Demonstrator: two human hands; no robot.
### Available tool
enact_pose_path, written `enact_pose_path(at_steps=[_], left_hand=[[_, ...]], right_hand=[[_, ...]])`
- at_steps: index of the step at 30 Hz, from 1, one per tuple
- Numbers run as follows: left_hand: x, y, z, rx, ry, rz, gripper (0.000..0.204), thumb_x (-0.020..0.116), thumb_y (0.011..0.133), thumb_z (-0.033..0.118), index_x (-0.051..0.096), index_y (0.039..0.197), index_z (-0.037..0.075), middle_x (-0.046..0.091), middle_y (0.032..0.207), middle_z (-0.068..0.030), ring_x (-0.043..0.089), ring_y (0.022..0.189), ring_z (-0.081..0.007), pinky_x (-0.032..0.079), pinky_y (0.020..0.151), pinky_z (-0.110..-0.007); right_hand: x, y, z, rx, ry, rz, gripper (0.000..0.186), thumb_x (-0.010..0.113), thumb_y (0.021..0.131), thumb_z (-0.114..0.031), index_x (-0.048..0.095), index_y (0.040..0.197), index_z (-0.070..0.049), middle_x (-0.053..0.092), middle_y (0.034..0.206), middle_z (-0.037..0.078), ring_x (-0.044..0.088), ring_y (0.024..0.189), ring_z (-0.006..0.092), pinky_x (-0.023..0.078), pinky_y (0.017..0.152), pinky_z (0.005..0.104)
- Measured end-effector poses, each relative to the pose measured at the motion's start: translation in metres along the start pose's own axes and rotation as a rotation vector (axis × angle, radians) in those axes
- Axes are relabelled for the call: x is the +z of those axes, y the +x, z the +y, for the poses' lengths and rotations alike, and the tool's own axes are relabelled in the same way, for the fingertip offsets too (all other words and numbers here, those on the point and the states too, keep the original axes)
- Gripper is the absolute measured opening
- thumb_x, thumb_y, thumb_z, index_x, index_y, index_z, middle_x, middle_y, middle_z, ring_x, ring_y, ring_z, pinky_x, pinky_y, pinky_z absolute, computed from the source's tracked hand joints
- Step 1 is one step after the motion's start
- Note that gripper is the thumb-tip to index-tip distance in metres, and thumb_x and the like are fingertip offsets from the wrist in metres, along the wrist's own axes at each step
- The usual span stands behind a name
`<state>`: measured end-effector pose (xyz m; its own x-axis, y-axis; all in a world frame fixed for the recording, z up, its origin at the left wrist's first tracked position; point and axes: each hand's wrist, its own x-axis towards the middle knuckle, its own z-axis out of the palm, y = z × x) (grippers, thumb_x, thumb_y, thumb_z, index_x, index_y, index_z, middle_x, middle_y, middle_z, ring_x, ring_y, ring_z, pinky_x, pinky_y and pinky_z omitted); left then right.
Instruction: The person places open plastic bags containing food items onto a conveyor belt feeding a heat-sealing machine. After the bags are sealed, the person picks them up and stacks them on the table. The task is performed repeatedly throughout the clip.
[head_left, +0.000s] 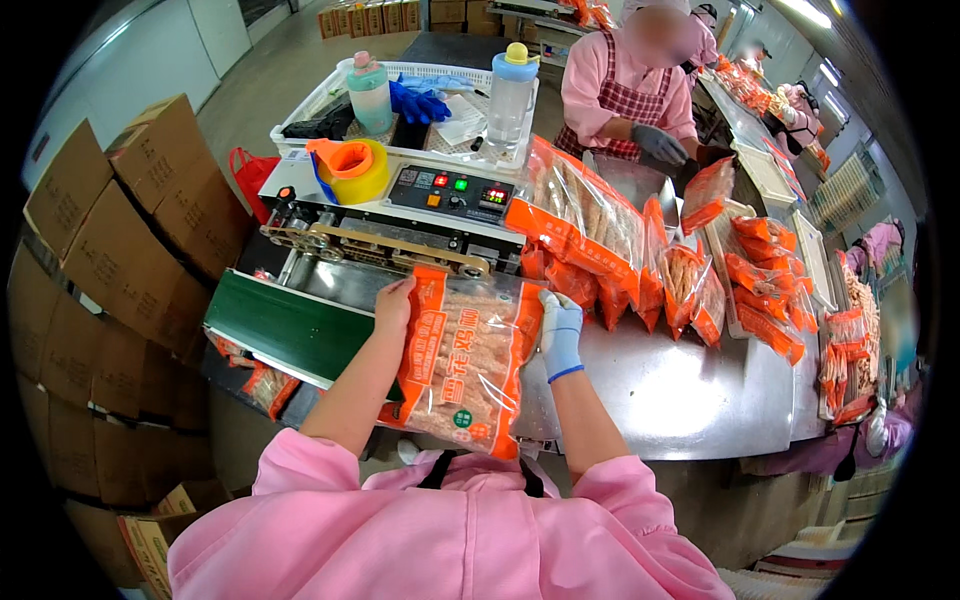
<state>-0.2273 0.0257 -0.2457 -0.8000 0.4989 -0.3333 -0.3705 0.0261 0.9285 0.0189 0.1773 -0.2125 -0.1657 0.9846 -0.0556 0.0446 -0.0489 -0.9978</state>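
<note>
Nearest the wearer's chest, a clear plastic bag with orange printed panels (465, 370) is held up between two hands, its far edge just in front of the band sealer (450, 195) and its lower end over the near side of the bench. Pale, knobbly sticks fill it.

The bare left hand (394, 303) has its fingers closed on the bag's far left corner. The gloved right hand (561, 332) grips the far right side, its fingers bent round the edge; whether the tips meet behind the film cannot be seen.

The bag looks bulky but probably fairly light, with a soft, slick film that could slide under bare fingertips. The sticks look brittle, so squeezing the middle might snap them. The side edges near the top seem the best hold, pulled lightly apart to keep the film flat; a palm beneath would take the sagging weight.

To the left lies a green conveyor belt (290, 325); to the right, a steel tabletop (690, 390). Farther right, filled orange-and-clear bags (580, 210) lean in a group. Tape rolls (362, 178) sit on the sealer, and beyond it a white basket (290, 132) stands near a water bottle (511, 100). At the far right, a co-worker in a checked apron (618, 92) stands behind the bags.
</note>
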Motion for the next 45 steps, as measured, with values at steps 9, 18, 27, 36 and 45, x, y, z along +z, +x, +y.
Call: enact_pose_path(at_steps=[9,18,27,36,45], left_hand=[[-0.083,-0.029,0.076,0.354,0.175,0.001,0.045,0.062,0.089,0.014,0.052,0.131,0.003,0.058,0.126,-0.0071,0.055,0.112,-0.0164,0.041,0.097,-0.028],[-0.121,-0.174,0.117,0.671,0.297,0.261,0.042,0.045,0.093,0.001,0.045,0.134,-0.002,0.052,0.133,-0.0131,0.053,0.118,-0.0235,0.042,0.098,-0.033],[-0.037,-0.19,0.107,0.71,0.23,0.126,0.03,0.047,0.089,-0.005,0.058,0.117,-0.002,0.06,0.116,-0.0093,0.057,0.106,-0.0182,0.043,0.095,-0.029],[0.007,-0.207,0.116,0.645,0.128,-0.077,0.035,0.05,0.087,-0.008,0.056,0.121,-0.002,0.061,0.118,-0.0096,0.059,0.108,-0.018,0.043,0.096,-0.029],[0.128,-0.228,0.184,0.547,-0.209,-0.795,0.089,0.068,0.082,0.049,0.027,0.147,0.004,0.036,0.148,-0.0124,0.036,0.136,-0.0217,0.029,0.109,-0.035]], right_hand=[[0.012,-0.012,-0.025,0.226,0.06,-0.308,0.03,0.059,0.094,-0.031,0.066,0.086,-0.003,0.059,0.059,0.003,0.052,0.047,0.0111,0.04,0.045,0.0242],[-0.172,0.038,-0.062,-0.786,-0.684,0.456,0.057,0.065,0.078,-0.004,0.047,0.132,-0.001,0.05,0.13,0.02,0.047,0.121,0.0367,0.037,0.104,0.045],[-0.129,0.14,-0.072,-0.906,-1.007,0.187,0.031,0.066,0.082,-0.023,0.065,0.11,-0.008,0.064,0.115,0.012,0.053,0.118,0.03,0.031,0.109,0.0463],[-0.179,0.016,-0.235,-0.877,-0.114,0.56,0.016,0.055,0.093,-0.009,0.065,0.099,0.003,0.069,0.095,0.011,0.063,0.084,0.0178,0.051,0.077,0.0293],[-0.138,-0.089,-0.209,-0.46,0.326,0.211,0.02,0.054,0.095,-0.016,0.065,0.098,0.0,0.065,0.09,0.004,0.057,0.085,0.0122,0.046,0.08,0.0268]])
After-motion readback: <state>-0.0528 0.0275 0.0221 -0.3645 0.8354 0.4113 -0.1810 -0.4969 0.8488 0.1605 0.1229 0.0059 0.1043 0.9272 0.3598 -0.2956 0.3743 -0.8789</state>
